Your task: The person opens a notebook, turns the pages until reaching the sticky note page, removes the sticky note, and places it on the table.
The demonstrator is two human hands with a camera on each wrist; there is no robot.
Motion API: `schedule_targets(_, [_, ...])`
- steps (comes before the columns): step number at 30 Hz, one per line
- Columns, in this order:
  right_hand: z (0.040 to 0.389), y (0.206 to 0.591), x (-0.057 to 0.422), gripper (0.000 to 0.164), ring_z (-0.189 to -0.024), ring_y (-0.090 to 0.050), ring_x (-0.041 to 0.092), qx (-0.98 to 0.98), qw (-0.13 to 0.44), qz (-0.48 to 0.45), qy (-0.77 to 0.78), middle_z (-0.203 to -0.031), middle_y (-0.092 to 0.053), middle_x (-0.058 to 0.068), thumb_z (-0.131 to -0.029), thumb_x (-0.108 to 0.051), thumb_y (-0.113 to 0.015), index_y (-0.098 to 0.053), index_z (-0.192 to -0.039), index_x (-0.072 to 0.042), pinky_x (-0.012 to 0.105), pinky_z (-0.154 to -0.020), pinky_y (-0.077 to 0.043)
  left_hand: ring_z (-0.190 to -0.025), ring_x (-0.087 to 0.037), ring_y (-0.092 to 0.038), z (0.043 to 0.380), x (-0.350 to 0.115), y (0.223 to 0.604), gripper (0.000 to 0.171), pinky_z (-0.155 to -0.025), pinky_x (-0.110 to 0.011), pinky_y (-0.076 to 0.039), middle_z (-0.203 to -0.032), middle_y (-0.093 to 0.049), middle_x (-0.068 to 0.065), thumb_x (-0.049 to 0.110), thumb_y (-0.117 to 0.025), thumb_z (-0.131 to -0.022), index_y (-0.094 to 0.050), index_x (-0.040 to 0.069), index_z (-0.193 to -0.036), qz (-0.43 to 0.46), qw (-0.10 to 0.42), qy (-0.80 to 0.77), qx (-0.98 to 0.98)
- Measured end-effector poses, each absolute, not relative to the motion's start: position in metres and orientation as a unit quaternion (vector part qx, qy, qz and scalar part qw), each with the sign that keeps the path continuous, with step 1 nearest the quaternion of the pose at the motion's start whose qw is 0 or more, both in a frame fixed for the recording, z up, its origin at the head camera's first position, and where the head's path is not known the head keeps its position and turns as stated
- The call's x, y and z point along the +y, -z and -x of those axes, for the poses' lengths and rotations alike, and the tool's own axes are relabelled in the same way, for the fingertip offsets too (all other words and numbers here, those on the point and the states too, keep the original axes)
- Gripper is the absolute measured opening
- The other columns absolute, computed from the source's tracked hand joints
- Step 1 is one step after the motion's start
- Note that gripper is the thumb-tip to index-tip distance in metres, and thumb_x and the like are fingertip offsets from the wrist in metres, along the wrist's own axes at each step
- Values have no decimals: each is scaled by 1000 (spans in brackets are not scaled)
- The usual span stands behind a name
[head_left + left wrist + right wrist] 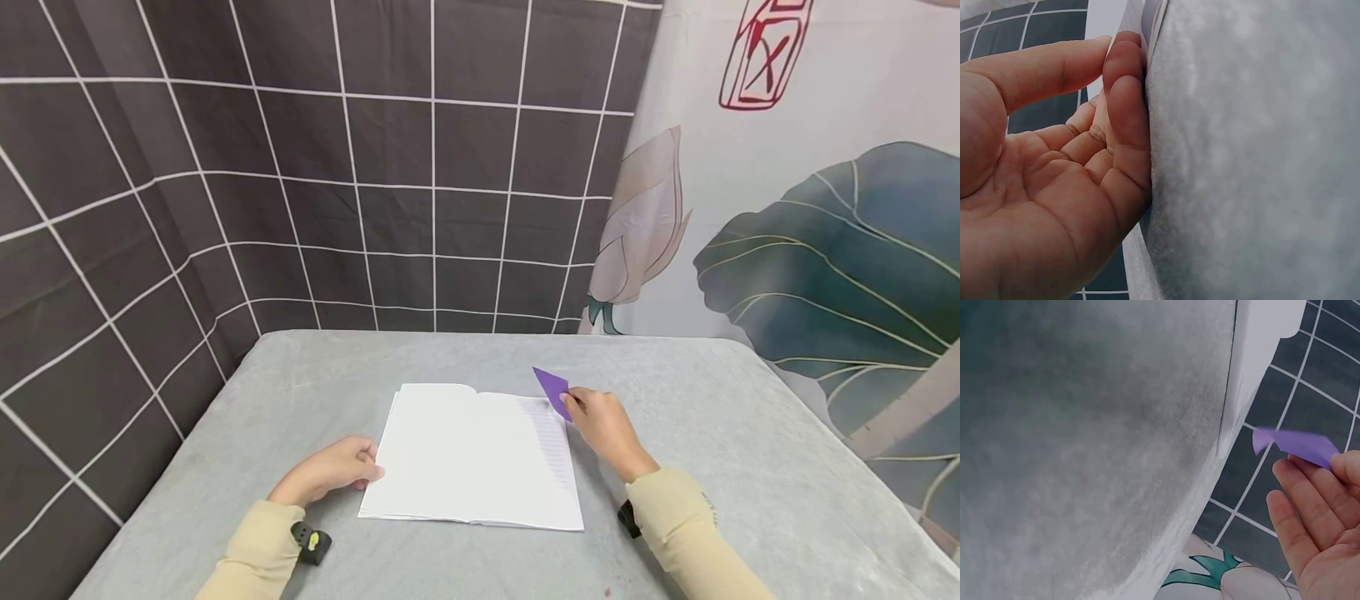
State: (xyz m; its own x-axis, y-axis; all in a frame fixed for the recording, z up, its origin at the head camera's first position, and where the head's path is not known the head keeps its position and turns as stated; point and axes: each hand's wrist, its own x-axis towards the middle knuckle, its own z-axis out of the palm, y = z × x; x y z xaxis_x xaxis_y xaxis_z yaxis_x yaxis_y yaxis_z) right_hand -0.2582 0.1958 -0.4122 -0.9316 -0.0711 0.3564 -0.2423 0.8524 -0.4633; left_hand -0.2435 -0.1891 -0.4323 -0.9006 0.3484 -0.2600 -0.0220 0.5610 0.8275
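An open notebook [465, 458] with white, lined pages lies flat on the table. At its left edge my left hand [333, 471] pinches the paper between thumb and fingers; the left wrist view shows the thumb and curled fingers [1125, 106] meeting at the page edge [1132, 19]. Over the notebook's upper right corner, my right hand [603, 425] holds a small purple piece of paper [552, 390] by one side. Seen from the right wrist, the purple paper [1304, 444] is bent and pinched by the thumb, with the other fingers extended below.
The table [712, 417] has a grey cloth-like surface. Behind it hangs a dark curtain [390, 208] with a white grid, and at right a pale curtain [675, 292] printed with leaves and a flower. Dark bands with small devices [313, 543] sit on both wrists.
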Motion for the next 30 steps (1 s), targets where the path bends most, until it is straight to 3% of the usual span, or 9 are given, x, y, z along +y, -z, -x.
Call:
schedule_targets(8, [259,412,203,19,-60,-50,11,-945,173,-89,-263,-78,-69,8,-93,-12,-60,-71,-100,2,24,-55,-42,-59,-12,-42,243,-189,432,17,-57,-26,-36,-61,-44,3,3,-64,-83,-48,7,-77,-89,199,-456,863])
schedule_targets(14, [257,413,209,17,-72,-64,15,-944,181,-97,-257,-91,-74,13,-90,-10,-64,-72,-100,1,35,-68,-53,-60,-12,-43,242,-188,430,17,-58,-27,-38,-62,-45,3,4,-64,-83,-48,6,-78,-90,197,-451,866])
schedule_targets(19, [255,413,215,13,-70,-66,17,-944,216,-119,-220,-86,-74,11,-87,-7,-66,-73,-96,-1,38,-66,-54,-60,-13,-44,241,-187,430,16,-59,-27,-39,-62,-46,2,4,-64,-83,-49,6,-78,-77,198,-446,869])
schedule_targets(26, [252,419,226,8,-65,-70,24,-922,311,-187,-134,-77,-74,8,-79,0,-72,-74,-86,-4,40,-57,-53,-60,-13,-44,243,-189,432,16,-59,-27,-39,-62,-46,2,4,-64,-82,-49,6,-78,-82,202,-449,866])
schedule_targets(30, [252,423,231,11,-62,-68,25,-917,327,-205,-103,-73,-72,6,-76,2,-74,-74,-84,-6,39,-54,-51,-60,-13,-43,243,-189,432,17,-58,-26,-39,-61,-45,2,4,-64,-83,-48,7,-78,-83,203,-452,865])
